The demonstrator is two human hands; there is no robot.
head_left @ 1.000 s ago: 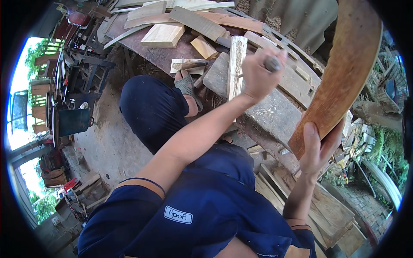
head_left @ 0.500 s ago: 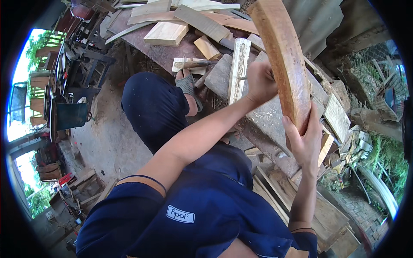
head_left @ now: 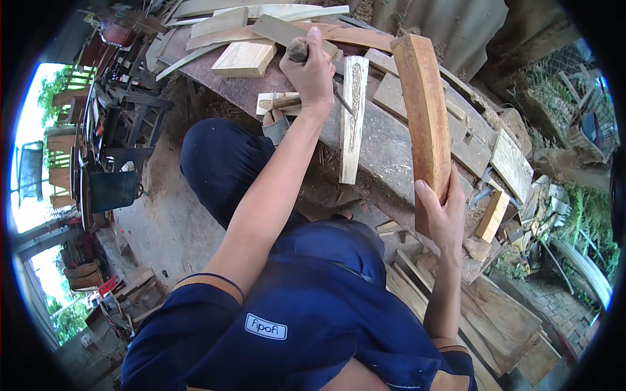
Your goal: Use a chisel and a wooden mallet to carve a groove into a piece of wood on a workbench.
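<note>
My left hand [head_left: 312, 75] grips a chisel by its wooden handle [head_left: 297, 49]; its thin blade slants down to a pale carved wood strip [head_left: 349, 146] on the bench, contact unclear. My right hand [head_left: 443, 212] holds a long, slightly curved reddish-brown wood block [head_left: 424, 104] by its lower end, thumb on the face. A short pale piece [head_left: 265, 101] and a wooden-handled tool [head_left: 285, 103] lie left of the strip, partly behind my left arm.
The worn bench [head_left: 385, 156] carries several boards, offcuts and a thick pale block [head_left: 241, 60]. My bent left knee is beside it. Stacked planks [head_left: 495, 313] lie lower right. Dark wooden furniture [head_left: 124, 124] stands at left, foliage at right.
My left hand with the chisel has moved left and up. The brown block has swung left and more upright, its top now lower than half a second ago.
</note>
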